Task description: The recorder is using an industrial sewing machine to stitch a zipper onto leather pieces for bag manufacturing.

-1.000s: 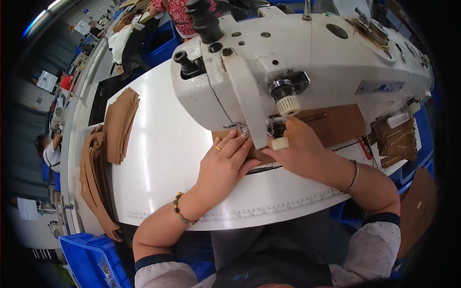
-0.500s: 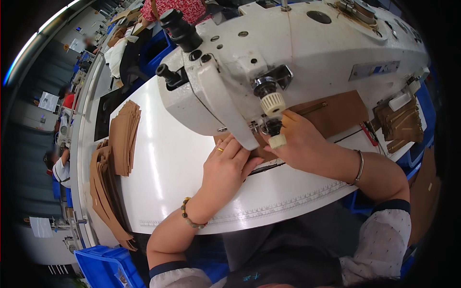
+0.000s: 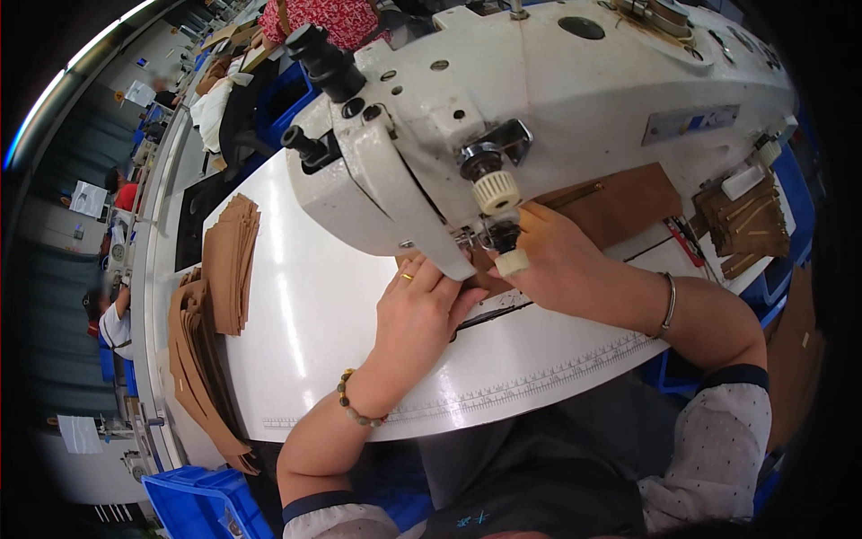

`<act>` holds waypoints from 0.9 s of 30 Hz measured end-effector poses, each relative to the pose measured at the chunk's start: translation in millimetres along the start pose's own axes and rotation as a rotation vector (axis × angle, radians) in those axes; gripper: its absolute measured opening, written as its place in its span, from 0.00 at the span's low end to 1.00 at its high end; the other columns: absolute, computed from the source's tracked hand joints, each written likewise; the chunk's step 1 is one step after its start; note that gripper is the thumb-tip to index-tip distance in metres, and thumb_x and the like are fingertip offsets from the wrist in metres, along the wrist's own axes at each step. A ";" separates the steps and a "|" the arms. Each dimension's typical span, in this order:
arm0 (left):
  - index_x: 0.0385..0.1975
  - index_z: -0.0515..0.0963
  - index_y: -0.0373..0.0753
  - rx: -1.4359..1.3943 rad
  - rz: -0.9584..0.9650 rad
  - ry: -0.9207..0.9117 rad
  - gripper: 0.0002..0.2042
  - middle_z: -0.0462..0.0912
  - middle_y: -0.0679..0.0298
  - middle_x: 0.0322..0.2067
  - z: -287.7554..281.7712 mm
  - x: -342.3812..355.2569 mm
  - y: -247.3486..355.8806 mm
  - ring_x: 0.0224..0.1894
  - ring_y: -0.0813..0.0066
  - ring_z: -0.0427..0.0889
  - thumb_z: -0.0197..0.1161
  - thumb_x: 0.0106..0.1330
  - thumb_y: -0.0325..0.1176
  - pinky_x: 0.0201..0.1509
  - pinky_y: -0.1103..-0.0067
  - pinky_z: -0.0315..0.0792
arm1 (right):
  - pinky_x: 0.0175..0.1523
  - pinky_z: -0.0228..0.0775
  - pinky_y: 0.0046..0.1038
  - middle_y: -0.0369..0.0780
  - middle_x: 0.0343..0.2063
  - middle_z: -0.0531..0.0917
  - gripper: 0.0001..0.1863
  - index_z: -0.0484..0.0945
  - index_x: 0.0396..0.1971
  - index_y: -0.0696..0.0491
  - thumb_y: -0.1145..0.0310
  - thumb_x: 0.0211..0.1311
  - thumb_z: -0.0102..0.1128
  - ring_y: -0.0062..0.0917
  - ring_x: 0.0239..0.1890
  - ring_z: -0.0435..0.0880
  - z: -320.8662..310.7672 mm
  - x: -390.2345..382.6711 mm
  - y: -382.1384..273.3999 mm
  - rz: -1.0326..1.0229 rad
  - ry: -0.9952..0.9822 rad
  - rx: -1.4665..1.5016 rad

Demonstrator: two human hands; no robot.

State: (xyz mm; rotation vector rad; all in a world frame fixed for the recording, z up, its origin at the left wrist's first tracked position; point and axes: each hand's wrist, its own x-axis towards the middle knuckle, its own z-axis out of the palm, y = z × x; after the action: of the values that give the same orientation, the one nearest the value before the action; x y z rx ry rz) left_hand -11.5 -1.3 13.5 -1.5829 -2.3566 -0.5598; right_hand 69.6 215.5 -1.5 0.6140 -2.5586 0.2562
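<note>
A white sewing machine (image 3: 404, 171) stands over the work, its cream knobs hiding part of my right hand. Under its head lies a flat brown fabric piece (image 3: 620, 202) with a dark strip along it. My left hand (image 3: 417, 310) lies on the near left end of the piece, fingers stretched flat beside the presser area and thumb spread. A ring is on one finger. Close to the needle area, my right hand (image 3: 561, 269) touches the same piece. Its fingertips are mostly behind the knobs, so their grip cannot be made out. The needle itself is hidden.
Brown fabric pieces stand stacked at the table's left (image 3: 232, 265), with more draped over the edge (image 3: 202, 368). Right of the machine lie a red-handled tool (image 3: 687, 241) and a brown bundle (image 3: 750, 220). A blue crate (image 3: 202, 499) sits lower left. Other people work farther off.
The machine appears shifted slightly left in the picture, as the view has moved a little. Both hands keep nearly the same place on the fabric.
</note>
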 end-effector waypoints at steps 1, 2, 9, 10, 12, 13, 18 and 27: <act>0.45 0.85 0.35 0.004 -0.010 -0.011 0.18 0.85 0.58 0.50 0.0 0.5 -0.1 0.38 0.59 0.88 0.75 0.61 0.41 0.39 0.72 0.82 | 0.50 0.71 0.34 0.40 0.38 0.82 0.10 0.85 0.34 0.54 0.62 0.59 0.65 0.31 0.42 0.79 -0.1 0.1 0.1 -0.002 0.004 -0.003; 0.45 0.85 0.35 0.008 -0.021 -0.020 0.18 0.86 0.59 0.50 -0.2 1.0 -0.1 0.37 0.60 0.88 0.75 0.61 0.41 0.39 0.72 0.82 | 0.51 0.71 0.34 0.40 0.39 0.82 0.11 0.85 0.34 0.54 0.62 0.60 0.65 0.32 0.43 0.79 -0.2 0.0 0.3 -0.001 -0.007 -0.003; 0.44 0.86 0.37 0.015 -0.014 0.006 0.17 0.87 0.61 0.48 -1.3 2.4 1.2 0.35 0.61 0.89 0.74 0.62 0.42 0.36 0.72 0.83 | 0.52 0.71 0.34 0.41 0.40 0.82 0.12 0.85 0.35 0.55 0.61 0.61 0.66 0.32 0.45 0.79 0.1 -3.8 3.2 0.012 -0.042 0.007; 0.44 0.86 0.37 0.015 -0.004 0.014 0.17 0.87 0.61 0.47 -1.2 2.7 1.0 0.34 0.61 0.89 0.74 0.62 0.42 0.36 0.72 0.82 | 0.51 0.71 0.34 0.41 0.40 0.82 0.12 0.85 0.35 0.55 0.61 0.61 0.66 0.32 0.45 0.79 -0.2 -3.6 3.2 0.009 -0.028 0.006; 0.43 0.86 0.37 0.018 0.007 0.020 0.17 0.87 0.61 0.47 -1.2 2.8 0.7 0.34 0.61 0.89 0.74 0.62 0.42 0.35 0.72 0.82 | 0.51 0.71 0.34 0.41 0.40 0.82 0.12 0.85 0.36 0.55 0.62 0.61 0.66 0.32 0.45 0.79 -1.7 -3.6 2.5 0.007 -0.011 0.004; 0.43 0.86 0.37 0.019 0.008 0.018 0.17 0.87 0.61 0.47 -1.1 2.9 0.6 0.33 0.61 0.88 0.74 0.62 0.42 0.35 0.72 0.82 | 0.51 0.71 0.34 0.41 0.40 0.83 0.12 0.85 0.36 0.56 0.61 0.60 0.67 0.32 0.45 0.79 -2.4 -3.7 2.2 0.012 -0.021 0.001; 0.44 0.86 0.38 0.030 -0.012 -0.004 0.17 0.87 0.62 0.47 -0.1 4.0 0.3 0.32 0.61 0.88 0.74 0.62 0.43 0.34 0.72 0.82 | 0.51 0.72 0.33 0.41 0.39 0.83 0.14 0.84 0.36 0.56 0.61 0.59 0.68 0.32 0.44 0.79 -0.3 -3.9 5.3 0.034 -0.018 -0.004; 0.45 0.86 0.36 0.013 -0.026 0.013 0.18 0.87 0.63 0.45 1.6 3.5 2.2 0.34 0.61 0.88 0.74 0.62 0.43 0.38 0.70 0.81 | 0.41 0.77 0.31 0.35 0.31 0.82 0.12 0.83 0.28 0.50 0.58 0.57 0.74 0.30 0.29 0.83 -145.4 -19.3 1.4 -0.088 0.262 -0.241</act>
State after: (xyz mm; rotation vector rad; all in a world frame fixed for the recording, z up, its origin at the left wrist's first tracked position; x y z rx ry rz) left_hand -10.8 3.0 13.8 -1.5408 -2.3693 -0.5577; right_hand 145.0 265.7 113.8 0.5593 -2.2601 -0.0035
